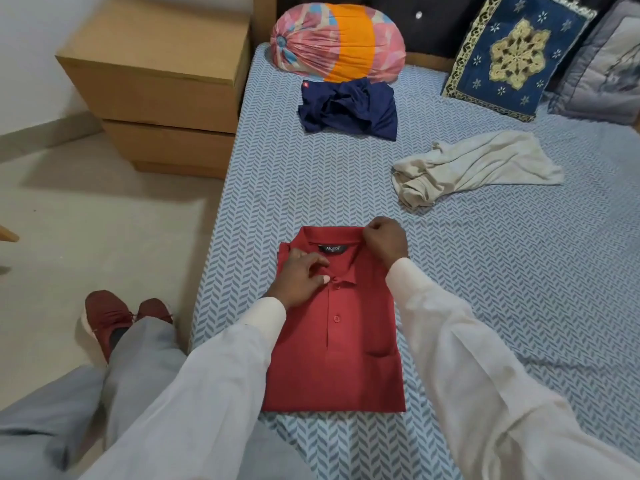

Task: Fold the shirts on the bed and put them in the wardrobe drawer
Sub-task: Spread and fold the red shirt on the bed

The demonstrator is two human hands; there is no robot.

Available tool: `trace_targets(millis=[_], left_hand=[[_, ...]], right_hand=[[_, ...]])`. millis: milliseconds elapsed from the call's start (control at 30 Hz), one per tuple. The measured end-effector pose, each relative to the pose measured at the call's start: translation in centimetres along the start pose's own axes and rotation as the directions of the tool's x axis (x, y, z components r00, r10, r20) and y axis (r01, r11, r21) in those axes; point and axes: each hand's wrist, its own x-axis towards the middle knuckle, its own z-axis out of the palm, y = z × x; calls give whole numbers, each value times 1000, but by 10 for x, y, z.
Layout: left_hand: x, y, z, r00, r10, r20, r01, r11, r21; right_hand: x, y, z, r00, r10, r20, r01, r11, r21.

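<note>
A red polo shirt [341, 355] lies folded into a neat rectangle, front up, near the bed's left edge. My left hand [301, 277] rests on the left side of its collar, fingers curled and pinching the fabric beside the top button. My right hand [384, 239] grips the collar's far right corner. Further up the bed a navy shirt [348, 110] lies crumpled, and a cream shirt [474, 166] lies bunched to the right.
The bed [502, 271] has a blue chevron sheet. A pink and orange bundle [337, 41] and cushions [516, 53] line the headboard. A wooden drawer unit [162, 88] stands on the floor left of the bed. My legs and red shoes [110, 318] are at lower left.
</note>
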Motion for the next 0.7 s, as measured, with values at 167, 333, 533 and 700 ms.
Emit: trace_targets(millis=[167,333,533,700], left_hand=[[8,1,-10,982,-63,-177,46,994,-98],[11,-13,-37,899,-215,-381,248,968,40],[25,-13,-51,923,-238,-304,285,951,121],[32,-16,-50,889,-253,-383,318,941,114]], right_hand=[[-6,34,-23,983,164,81,-182,861,474],[-5,64,-31,974,153,166,-188,958,215],[4,67,-25,996,60,62,-65,995,76],[3,74,-9,996,91,-15,-90,995,52]])
